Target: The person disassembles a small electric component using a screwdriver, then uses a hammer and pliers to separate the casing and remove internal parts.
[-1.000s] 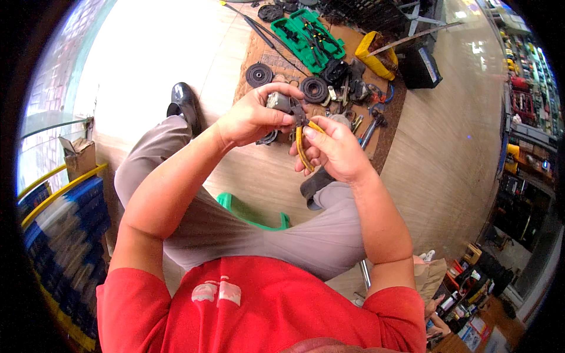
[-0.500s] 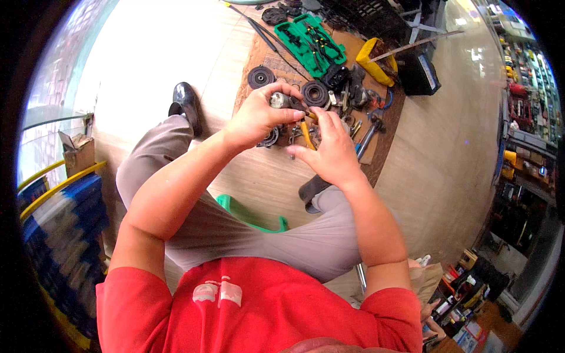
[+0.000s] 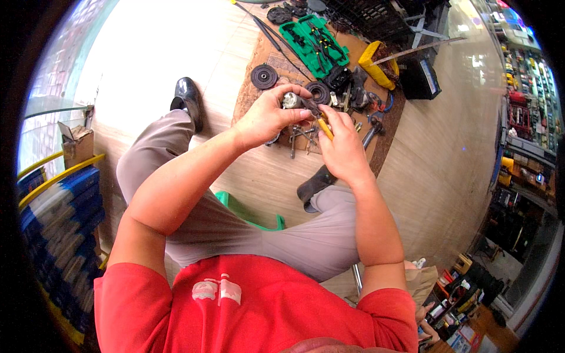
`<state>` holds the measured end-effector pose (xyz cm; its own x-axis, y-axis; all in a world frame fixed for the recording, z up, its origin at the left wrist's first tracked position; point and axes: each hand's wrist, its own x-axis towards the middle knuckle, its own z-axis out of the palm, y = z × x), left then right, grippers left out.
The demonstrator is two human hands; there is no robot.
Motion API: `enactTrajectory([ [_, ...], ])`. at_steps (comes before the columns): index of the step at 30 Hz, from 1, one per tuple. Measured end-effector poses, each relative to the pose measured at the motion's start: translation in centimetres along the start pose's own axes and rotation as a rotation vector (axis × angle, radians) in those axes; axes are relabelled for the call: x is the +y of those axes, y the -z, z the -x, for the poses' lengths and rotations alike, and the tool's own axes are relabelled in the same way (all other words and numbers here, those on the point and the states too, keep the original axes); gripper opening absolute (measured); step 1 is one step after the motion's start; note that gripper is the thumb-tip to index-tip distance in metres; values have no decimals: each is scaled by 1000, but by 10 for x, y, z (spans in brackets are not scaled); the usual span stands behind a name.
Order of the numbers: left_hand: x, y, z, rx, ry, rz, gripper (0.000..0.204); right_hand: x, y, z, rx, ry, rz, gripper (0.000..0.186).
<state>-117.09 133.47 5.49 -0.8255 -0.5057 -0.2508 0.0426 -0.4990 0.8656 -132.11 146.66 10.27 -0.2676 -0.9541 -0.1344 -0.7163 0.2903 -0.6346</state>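
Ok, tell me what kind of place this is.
Probably a repair workshop or hardware shop: a green tool case lies open on the floor, black pulley wheels and metal parts around it, and stocked shelves line the right side.

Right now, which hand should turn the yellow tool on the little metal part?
Probably the right hand: it already grips the yellow tool, while the left hand is busy holding the metal part.

small silvery metal part [image 3: 289,100]: bright bare metal, glossy
yellow-handled hand tool [image 3: 322,126]: smooth plastic grip, dark metal tip
green plastic tool case [image 3: 321,36]: moulded plastic, slight sheen
round black pulley disc [image 3: 264,76]: dull dark metal, ribbed
black leather shoe [image 3: 188,97]: polished, glossy
brown floor mat [image 3: 250,97]: matt, rough
pale plank floor [image 3: 424,159]: smooth, wood-look
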Motion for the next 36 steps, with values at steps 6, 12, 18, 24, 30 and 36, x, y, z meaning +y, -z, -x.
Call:
enactTrajectory([
  [6, 2, 2, 1, 0, -17, -39, 33, 4, 6, -1, -155, -273, -431, 51],
  [12, 1, 3, 2, 47, -30, -216, 34, -4, 10, 6, -100, -36, -62, 51],
  [18, -4, 1, 0, 80, -122, -318, 36, -2, 15, 7, -56, 30, 47, 51],
  [24, -8, -1, -1, 96, -114, -405, 40, -3, 17, 9, -67, 39, 90, 52],
  [30, -16, -2, -2, 184, -253, -635, 47, -2, 16, 11, -100, -9, 118, 54],
  [36, -26, 2, -2, 204, -436, -838, 47, -1, 14, 15, -132, -28, 188, 56],
])
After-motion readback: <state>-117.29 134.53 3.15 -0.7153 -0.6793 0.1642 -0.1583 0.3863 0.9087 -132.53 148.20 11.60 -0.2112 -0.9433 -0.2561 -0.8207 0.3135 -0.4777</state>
